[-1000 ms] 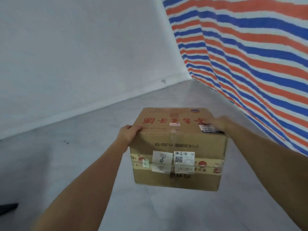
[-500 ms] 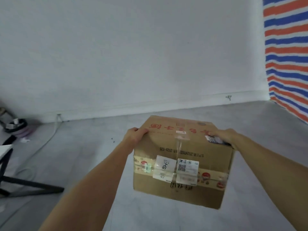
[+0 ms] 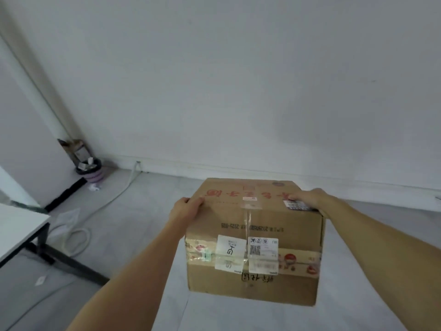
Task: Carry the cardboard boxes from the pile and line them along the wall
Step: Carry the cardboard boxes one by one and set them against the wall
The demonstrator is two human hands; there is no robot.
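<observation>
A brown cardboard box (image 3: 253,218) with red lettering on top, clear tape and white labels on its near face is held in the air in front of me. My left hand (image 3: 185,210) grips its upper left edge. My right hand (image 3: 307,198) grips its upper right edge, fingers over a dark label. The white wall (image 3: 238,91) stands straight ahead, its base meeting the grey floor just beyond the box. No other boxes are in view.
A white table (image 3: 19,225) with black legs stands at the left. A purple bin (image 3: 91,173) full of rubbish sits in the left corner by a white panel. A white cable (image 3: 78,232) runs from the wall and coils on the floor near the table.
The view has swung left: the striped tarp at the right has gone out of sight, and the table, bin and cable have come in. The box stays held in both hands.
</observation>
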